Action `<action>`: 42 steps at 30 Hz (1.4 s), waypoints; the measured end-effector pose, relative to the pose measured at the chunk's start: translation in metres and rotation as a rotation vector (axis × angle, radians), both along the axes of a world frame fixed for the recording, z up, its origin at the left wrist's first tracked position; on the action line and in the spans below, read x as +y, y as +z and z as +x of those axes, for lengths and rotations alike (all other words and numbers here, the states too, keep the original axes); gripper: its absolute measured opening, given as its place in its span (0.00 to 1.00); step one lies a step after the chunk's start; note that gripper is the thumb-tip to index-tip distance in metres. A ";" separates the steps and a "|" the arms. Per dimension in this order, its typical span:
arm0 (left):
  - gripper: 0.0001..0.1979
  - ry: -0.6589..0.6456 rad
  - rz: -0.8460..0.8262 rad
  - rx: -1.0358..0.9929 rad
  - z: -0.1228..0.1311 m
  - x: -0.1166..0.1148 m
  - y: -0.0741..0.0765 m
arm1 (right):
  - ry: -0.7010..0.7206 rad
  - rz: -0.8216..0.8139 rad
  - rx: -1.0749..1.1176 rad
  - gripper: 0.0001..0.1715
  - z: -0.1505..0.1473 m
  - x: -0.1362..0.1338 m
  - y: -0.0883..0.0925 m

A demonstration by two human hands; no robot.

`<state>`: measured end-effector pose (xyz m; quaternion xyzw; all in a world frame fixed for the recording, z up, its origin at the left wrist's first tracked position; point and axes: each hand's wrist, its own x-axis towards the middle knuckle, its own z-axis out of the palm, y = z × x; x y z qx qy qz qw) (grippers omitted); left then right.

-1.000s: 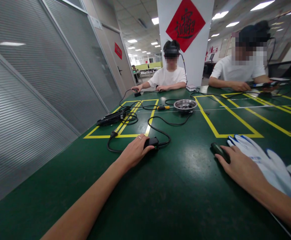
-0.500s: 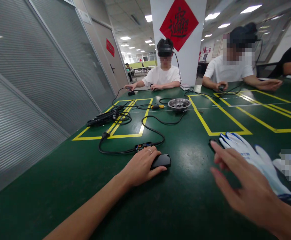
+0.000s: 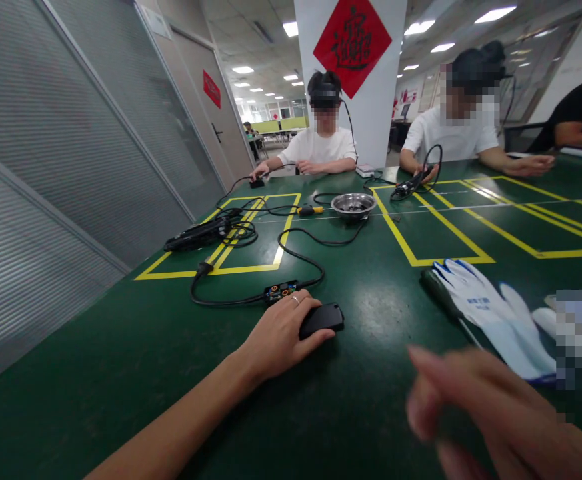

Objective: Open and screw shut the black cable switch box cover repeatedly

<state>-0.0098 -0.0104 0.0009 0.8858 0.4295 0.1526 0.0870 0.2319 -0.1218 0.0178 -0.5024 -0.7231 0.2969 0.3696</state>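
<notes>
Currently left hand (image 3: 283, 333) grip is closed on the left end of the black cover (image 3: 323, 319), flat on the table (image 3: 121, 373) just beside the circuit board (image 3: 281, 291) w/ cable. Looks light, stiff, smooth plastic, prob. slippery; I'd pinch its long edges. Right hand (image 3: 491, 420) blurred, fingers loose, holding nothing, near the white glove (image 3: 485, 310).
</notes>
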 end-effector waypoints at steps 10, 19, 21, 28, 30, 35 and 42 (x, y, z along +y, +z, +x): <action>0.14 -0.016 -0.151 -0.241 0.022 -0.034 0.009 | 0.225 -0.755 0.764 0.30 -0.024 0.062 -0.016; 0.22 0.278 0.066 0.085 -0.033 0.026 -0.004 | 0.063 -0.769 1.120 0.22 0.003 0.090 -0.011; 0.22 0.251 0.013 0.172 -0.050 0.042 -0.011 | -0.014 -0.782 1.130 0.26 0.012 0.102 -0.013; 0.25 0.225 -0.024 0.185 -0.066 0.053 -0.014 | -0.212 -0.707 0.949 0.21 0.036 0.140 -0.032; 0.28 0.262 -0.002 0.188 -0.062 0.050 -0.012 | -0.236 -0.667 0.857 0.18 0.043 0.152 -0.034; 0.25 0.340 0.159 0.180 -0.054 0.043 -0.004 | -0.305 -0.467 0.501 0.21 0.052 0.185 -0.038; 0.21 0.430 0.309 0.078 -0.049 0.039 0.000 | -0.202 0.017 -0.160 0.22 0.033 0.195 -0.067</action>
